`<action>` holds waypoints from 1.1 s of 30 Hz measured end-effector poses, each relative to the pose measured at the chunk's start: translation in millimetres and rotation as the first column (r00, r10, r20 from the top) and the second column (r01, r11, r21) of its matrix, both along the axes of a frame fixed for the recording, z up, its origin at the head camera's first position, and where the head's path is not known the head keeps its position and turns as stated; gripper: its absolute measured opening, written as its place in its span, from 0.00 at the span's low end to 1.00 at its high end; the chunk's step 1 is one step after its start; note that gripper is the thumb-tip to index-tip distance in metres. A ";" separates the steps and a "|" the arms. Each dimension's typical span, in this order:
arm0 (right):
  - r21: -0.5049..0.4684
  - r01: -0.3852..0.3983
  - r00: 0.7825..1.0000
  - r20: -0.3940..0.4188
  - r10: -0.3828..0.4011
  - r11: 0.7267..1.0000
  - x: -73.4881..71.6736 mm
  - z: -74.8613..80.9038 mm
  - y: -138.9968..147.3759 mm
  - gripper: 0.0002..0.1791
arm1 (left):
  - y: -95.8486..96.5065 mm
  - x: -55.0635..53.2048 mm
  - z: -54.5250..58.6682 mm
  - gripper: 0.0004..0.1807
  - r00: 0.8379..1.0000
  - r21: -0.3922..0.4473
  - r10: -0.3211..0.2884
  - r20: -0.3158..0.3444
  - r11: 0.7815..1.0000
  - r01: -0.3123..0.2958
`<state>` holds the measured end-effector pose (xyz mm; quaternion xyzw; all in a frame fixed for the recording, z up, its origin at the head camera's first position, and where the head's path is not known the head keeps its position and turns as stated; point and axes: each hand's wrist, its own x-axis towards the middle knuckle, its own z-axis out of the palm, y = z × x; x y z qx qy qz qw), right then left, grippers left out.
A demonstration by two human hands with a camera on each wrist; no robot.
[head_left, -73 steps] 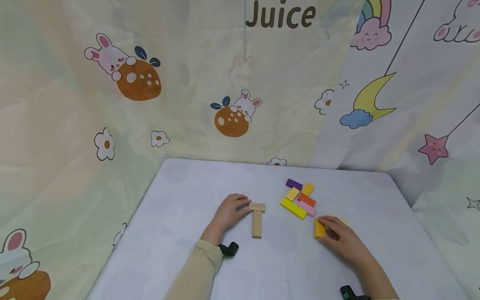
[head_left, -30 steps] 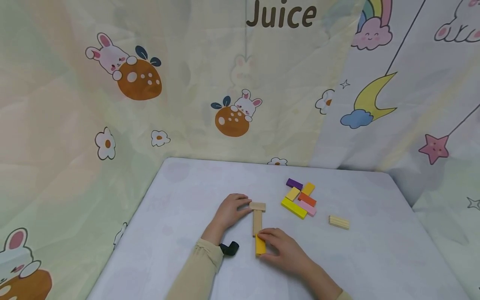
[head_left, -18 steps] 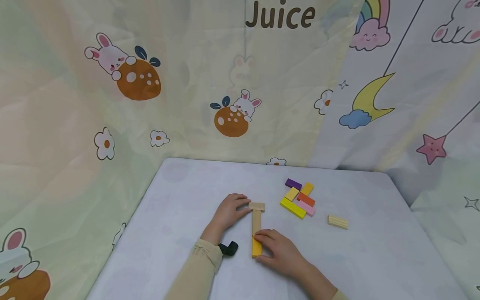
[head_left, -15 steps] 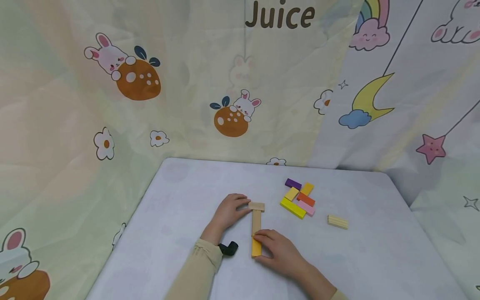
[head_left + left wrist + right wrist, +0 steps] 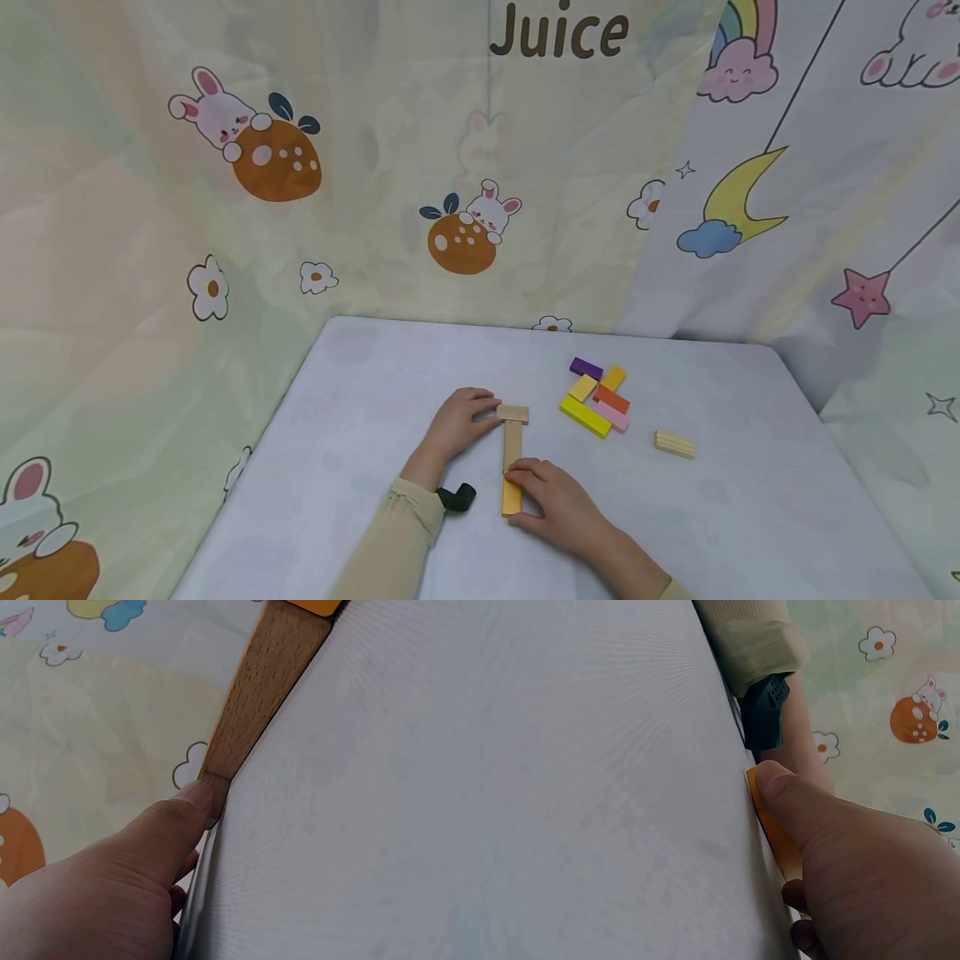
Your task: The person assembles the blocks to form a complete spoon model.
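In the head view, a short plain wooden block (image 5: 513, 413) lies crosswise at the far end of a longer plain wooden block (image 5: 512, 445), making a T shape. My left hand (image 5: 454, 427) pinches the short block's left end between thumb and fingers. In the left wrist view, the thumb (image 5: 172, 821) presses against that block. A yellow-orange block (image 5: 512, 495) lies in line with the long one, its far end meeting the long block's near end. My right hand (image 5: 561, 505) holds it lengthwise, thumb at the near end and fingertips at the far end.
To the right lies a loose cluster of blocks: purple (image 5: 587, 367), orange-yellow (image 5: 613, 379), pale yellow (image 5: 582, 387), red-orange (image 5: 612, 399), pink (image 5: 611, 415) and bright yellow (image 5: 585, 416). Farther right, plain wooden blocks (image 5: 674, 443) sit side by side on the white table (image 5: 750, 517).
My right hand has carried the yellow-orange block leftward from near the plain blocks and lined it up with the long wooden block. The left hand has stayed in place.
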<state>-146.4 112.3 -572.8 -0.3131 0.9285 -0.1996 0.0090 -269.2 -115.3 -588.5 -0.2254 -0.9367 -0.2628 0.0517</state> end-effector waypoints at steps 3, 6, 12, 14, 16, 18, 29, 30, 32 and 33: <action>-0.007 -0.004 1.000 0.002 0.004 1.000 -0.6 0.0 0.0 0.33 | 0.0 0.2 0.4 0.23 1.000 -0.002 0.000 -0.002 1.000 0.000; -0.009 -0.004 1.000 -0.001 0.004 1.000 -1.2 0.3 -0.3 0.33 | -0.1 0.2 0.8 0.23 1.000 -0.007 0.004 0.002 1.000 -0.004; -0.014 -0.010 0.999 0.036 0.011 1.000 -1.7 1.5 1.0 0.35 | -0.2 1.1 1.4 0.23 1.000 -0.010 0.011 0.020 1.000 -0.011; -0.029 -0.014 0.998 0.066 0.016 0.999 -2.2 3.7 3.7 0.35 | -0.2 1.5 1.5 0.23 1.000 -0.005 0.008 0.020 1.000 -0.008; -0.045 -0.002 0.994 0.105 0.007 0.999 -2.9 8.1 8.3 0.34 | 0.0 2.0 1.8 0.23 1.000 0.000 0.006 0.014 1.000 -0.006; -0.058 0.031 0.991 0.133 -0.023 0.998 -4.5 13.5 14.8 0.33 | 0.3 2.3 2.0 0.23 1.000 0.003 0.006 0.009 1.000 -0.006; -0.093 0.304 0.952 0.071 -0.298 0.948 -23.7 33.2 74.6 0.28 | 1.6 2.5 0.6 0.23 1.000 0.001 0.014 0.014 1.000 -0.014; -0.093 0.316 0.948 0.060 -0.311 0.944 -25.4 34.0 82.0 0.28 | 1.6 2.2 0.4 0.23 1.000 0.000 0.014 0.013 1.000 -0.014; -0.104 0.336 0.942 0.051 -0.332 0.936 -28.9 35.4 96.5 0.28 | 1.6 1.7 0.1 0.23 1.000 0.000 0.014 0.016 1.000 -0.014; -0.108 0.349 0.937 0.050 -0.346 0.931 -30.6 35.9 103.9 0.27 | 1.5 1.5 0.0 0.23 1.000 0.002 0.014 0.016 1.000 -0.014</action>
